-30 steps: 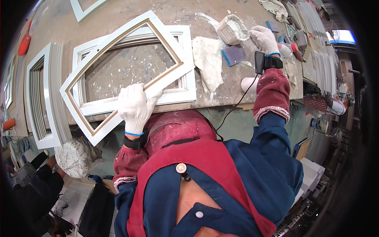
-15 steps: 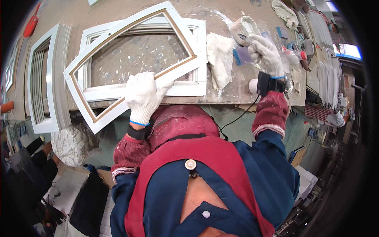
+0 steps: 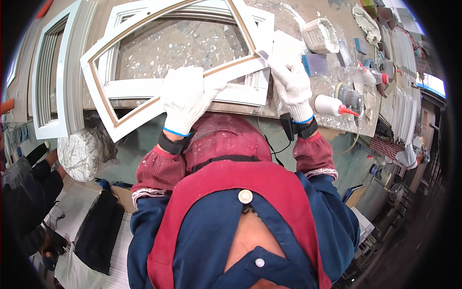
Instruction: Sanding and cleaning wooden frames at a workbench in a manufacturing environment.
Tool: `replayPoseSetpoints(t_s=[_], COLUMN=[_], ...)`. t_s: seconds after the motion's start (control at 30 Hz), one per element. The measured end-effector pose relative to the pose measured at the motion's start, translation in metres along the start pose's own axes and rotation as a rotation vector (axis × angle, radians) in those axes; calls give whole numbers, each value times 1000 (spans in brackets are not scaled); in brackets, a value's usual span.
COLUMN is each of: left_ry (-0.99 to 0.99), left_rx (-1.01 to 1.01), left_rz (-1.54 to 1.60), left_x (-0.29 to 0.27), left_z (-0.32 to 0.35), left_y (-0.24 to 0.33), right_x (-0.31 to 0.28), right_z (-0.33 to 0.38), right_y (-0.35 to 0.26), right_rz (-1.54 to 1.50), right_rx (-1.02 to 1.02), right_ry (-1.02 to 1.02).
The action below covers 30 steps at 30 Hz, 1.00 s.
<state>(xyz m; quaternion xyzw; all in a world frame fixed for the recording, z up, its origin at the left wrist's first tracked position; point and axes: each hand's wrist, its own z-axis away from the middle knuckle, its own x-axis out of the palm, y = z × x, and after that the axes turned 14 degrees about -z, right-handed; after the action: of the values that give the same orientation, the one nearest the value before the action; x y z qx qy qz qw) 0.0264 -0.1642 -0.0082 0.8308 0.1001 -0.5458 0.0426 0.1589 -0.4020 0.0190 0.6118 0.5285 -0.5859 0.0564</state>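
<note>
A white frame [image 3: 231, 72] with a brown strip along its inner edge lies slantwise on other white frames [image 3: 132, 89] on the worktable. My gloved left hand [image 3: 188, 96] is closed over its near bar, thumb pointing right along the bar. At the frame's right corner is my gloved right hand [image 3: 291, 82], fingers bent together around a small grey flat piece [image 3: 262, 55] that touches the corner. What kind of piece it is I cannot make out. A white cloth [image 3: 288, 44] lies just beyond that hand.
Right of my hand are a crusted white pot [image 3: 320, 36] on its side, a blue-edged sanding block [image 3: 315, 64], a white bottle with red nozzle [image 3: 328, 105] and a clear bottle [image 3: 353, 74]. More frames [image 3: 50, 72] stand at the left. A wrapped bundle [image 3: 82, 154] sits below the table edge.
My right hand has come left from beside the white pot to the frame's corner, with the grey piece now showing. My left hand stays on the frame. The whole view has shifted slightly.
</note>
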Motion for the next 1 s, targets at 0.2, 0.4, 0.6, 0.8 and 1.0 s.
replayPoseSetpoints(t_s=[0.2, 0.4, 0.6, 0.8, 1.0], left_ry=[37, 26, 73, 87, 171], left_rx=[5, -2, -6, -7, 25], left_rz=[33, 38, 43, 96, 189], left_x=[3, 7, 9, 12, 25], left_z=[1, 3, 2, 2, 7], left_y=[-1, -2, -1, 0, -9], right_x=[10, 19, 23, 17, 13], right_z=[-15, -18, -23, -10, -5], right_y=[5, 11, -4, 19, 6], right_rz=[73, -134, -165, 70, -444], right_rx=[-135, 182, -48, -200, 181], right_ry=[28, -30, 129, 87, 176])
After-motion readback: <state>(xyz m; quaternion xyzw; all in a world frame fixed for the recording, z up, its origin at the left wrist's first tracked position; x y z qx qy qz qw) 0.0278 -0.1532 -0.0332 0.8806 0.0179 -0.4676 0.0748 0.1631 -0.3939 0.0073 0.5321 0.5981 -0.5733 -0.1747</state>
